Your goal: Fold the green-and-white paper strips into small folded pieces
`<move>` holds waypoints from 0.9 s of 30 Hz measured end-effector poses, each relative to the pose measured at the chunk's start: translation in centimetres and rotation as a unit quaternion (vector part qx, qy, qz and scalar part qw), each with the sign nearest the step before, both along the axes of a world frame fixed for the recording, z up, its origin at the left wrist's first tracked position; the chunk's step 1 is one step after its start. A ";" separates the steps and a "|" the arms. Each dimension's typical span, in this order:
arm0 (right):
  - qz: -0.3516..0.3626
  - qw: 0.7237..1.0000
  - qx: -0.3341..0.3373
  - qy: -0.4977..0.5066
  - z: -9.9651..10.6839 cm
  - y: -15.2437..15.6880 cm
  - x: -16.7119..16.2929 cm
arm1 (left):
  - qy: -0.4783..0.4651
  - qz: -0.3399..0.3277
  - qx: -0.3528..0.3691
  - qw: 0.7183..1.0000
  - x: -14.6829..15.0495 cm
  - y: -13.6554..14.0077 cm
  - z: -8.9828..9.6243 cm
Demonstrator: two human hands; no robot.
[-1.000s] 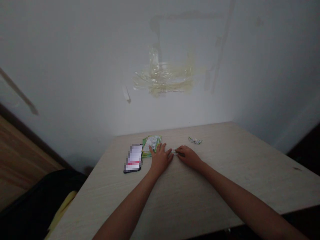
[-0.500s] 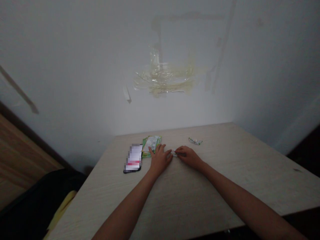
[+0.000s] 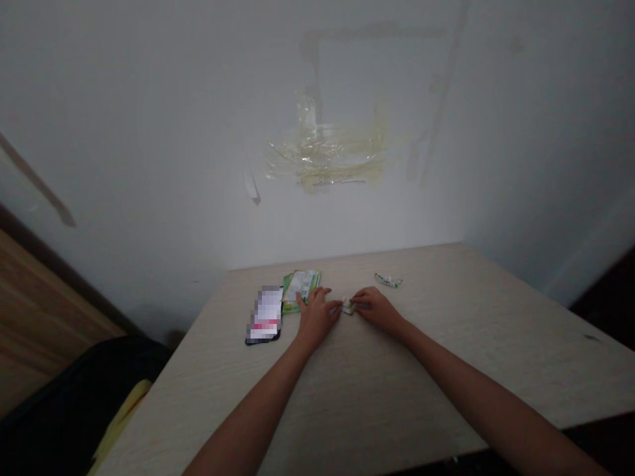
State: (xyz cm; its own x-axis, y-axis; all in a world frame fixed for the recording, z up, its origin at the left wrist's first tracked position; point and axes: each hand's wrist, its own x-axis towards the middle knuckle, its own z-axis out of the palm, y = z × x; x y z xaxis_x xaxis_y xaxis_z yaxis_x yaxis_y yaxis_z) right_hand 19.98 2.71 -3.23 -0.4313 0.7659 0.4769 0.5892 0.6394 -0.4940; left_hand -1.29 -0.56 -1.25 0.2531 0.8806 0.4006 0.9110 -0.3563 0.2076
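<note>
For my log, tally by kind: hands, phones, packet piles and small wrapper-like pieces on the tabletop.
Hands: 2 (left hand, right hand)
Phones: 1 (dark-edged phone)
Packet piles: 1 (green packet pile; number of packets unclear)
Wrapper-like pieces: 2 (near piece between the hands, loose piece beyond)
Total: 6

Viewed remotely by me, the bare left forearm (image 3: 255, 402) and bare right forearm (image 3: 464, 377) slant inward; the bare left hand (image 3: 317, 317) is palm down, outer fingers splayed; the bare right hand (image 3: 379, 311) faces it, fingertips bunched.
</note>
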 end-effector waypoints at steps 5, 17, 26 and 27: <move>0.007 1.000 0.000 0.003 0.1 -0.1 0.0 | -0.017 -0.014 -0.014 1.000 0.0 0.0 -0.1; 0.021 1.000 0.006 -0.011 0.2 -0.1 0.0 | -0.026 -0.037 -0.013 0.999 -0.2 0.1 0.2; -0.006 1.000 -0.012 -0.009 0.5 -0.2 -0.4 | -0.040 -0.042 -0.004 0.998 -0.1 0.0 0.4; -0.010 1.000 -0.014 -0.005 0.5 -0.2 -0.4 | -0.042 -0.044 -0.004 0.998 0.0 0.0 0.4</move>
State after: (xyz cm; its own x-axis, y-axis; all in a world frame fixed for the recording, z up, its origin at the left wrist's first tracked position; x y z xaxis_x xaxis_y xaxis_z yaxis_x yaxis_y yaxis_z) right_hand 19.58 2.48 -2.77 -0.4215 0.7874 0.4499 0.6065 0.6136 -0.5056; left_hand -1.33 -0.58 -0.83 0.2957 0.8599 0.4161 0.8557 -0.4321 0.2847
